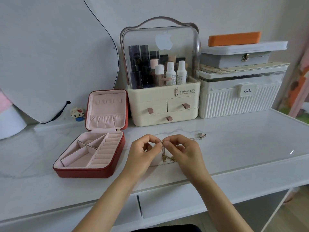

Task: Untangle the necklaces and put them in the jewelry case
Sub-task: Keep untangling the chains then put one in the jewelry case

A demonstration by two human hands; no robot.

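Note:
A thin gold necklace point(164, 156) hangs in a small tangle between my hands, just above the white tabletop. My left hand point(143, 152) and my right hand point(182, 151) meet fingertip to fingertip and both pinch the chain at its top. A second, silver necklace point(199, 136) lies on the table behind my right hand. The red jewelry case point(90, 171) stands open to the left, its pink-lined tray of compartments and ring rolls holding nothing, its lid upright.
A cream cosmetics organizer point(163, 104) with bottles stands behind my hands. To its right a white ribbed box point(239, 99) carries stacked boxes. A mirror point(55, 52) and a small toy figure point(77, 113) are at the back left. The table's front edge runs below my wrists.

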